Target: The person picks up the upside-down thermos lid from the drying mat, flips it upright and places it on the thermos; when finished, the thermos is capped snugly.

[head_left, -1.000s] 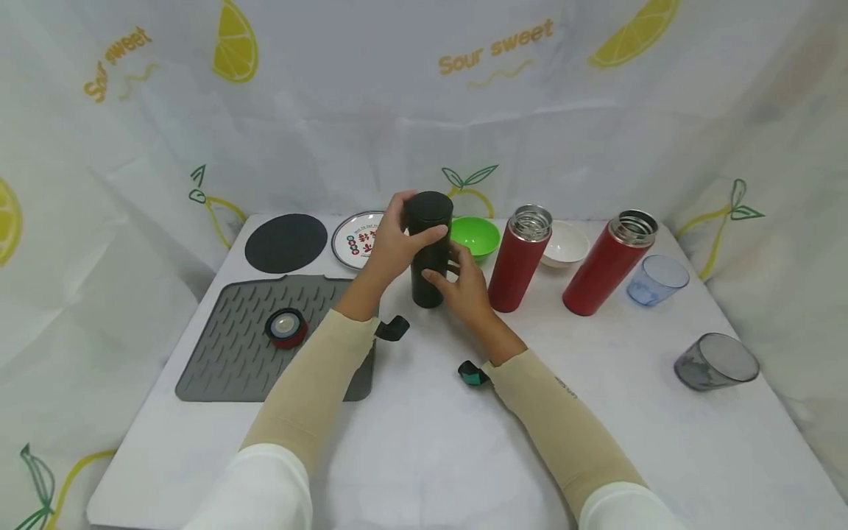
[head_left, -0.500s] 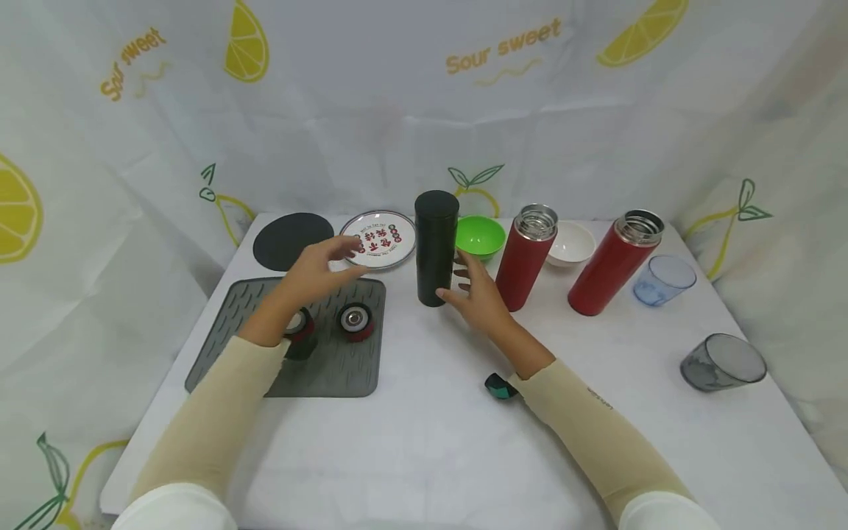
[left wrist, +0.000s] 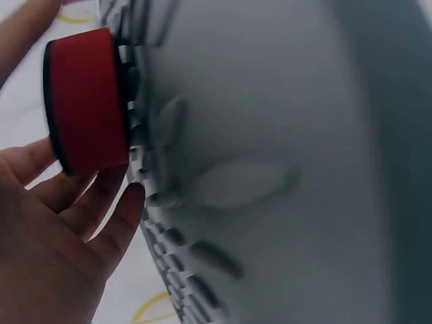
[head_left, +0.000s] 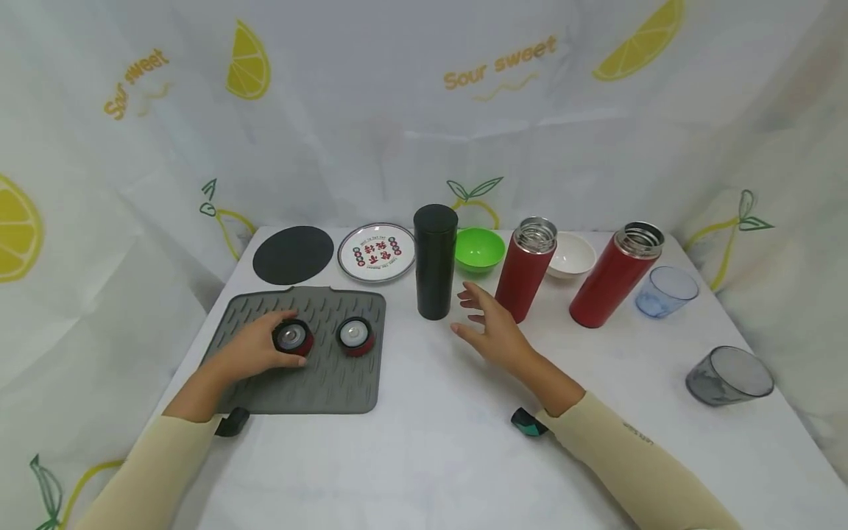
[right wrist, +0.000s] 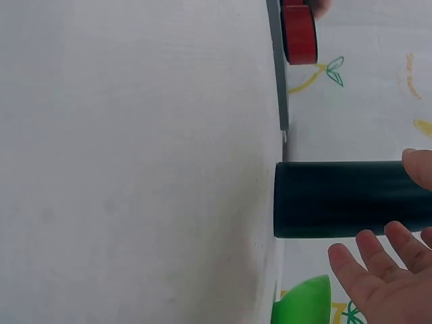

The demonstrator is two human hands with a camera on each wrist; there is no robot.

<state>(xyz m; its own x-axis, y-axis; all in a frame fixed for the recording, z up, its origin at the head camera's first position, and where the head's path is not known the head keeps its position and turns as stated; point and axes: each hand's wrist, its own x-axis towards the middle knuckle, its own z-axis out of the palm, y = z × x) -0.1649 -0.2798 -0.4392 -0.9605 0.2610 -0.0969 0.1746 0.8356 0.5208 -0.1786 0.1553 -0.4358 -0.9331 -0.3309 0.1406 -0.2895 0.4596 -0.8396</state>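
Observation:
My left hand (head_left: 255, 350) curves round a red and black bottle lid (head_left: 293, 337) that sits inside-up on the grey draining mat (head_left: 324, 390). Thumb and fingers lie at opposite sides of this lid; in the left wrist view its red side (left wrist: 88, 101) shows between them. A second lid (head_left: 355, 336) like it sits to the right on the mat. Fingers spread and holding nothing, my right hand (head_left: 497, 329) hovers beside a closed black bottle (head_left: 435, 265). That bottle stands upright, also visible in the right wrist view.
Two red bottles without lids (head_left: 525, 276) (head_left: 612, 283) stand to the right. Behind them are a green bowl (head_left: 479, 250) and a white bowl (head_left: 572, 255). Clear blue (head_left: 665, 292) and grey (head_left: 729, 377) cups stand farther right. A black disc (head_left: 293, 255) and a printed plate (head_left: 376, 252) lie behind the mat.
My left hand has let go of the black bottle and moved left and down to the lid on the mat. My right hand has released the bottle and drawn slightly back to the right.

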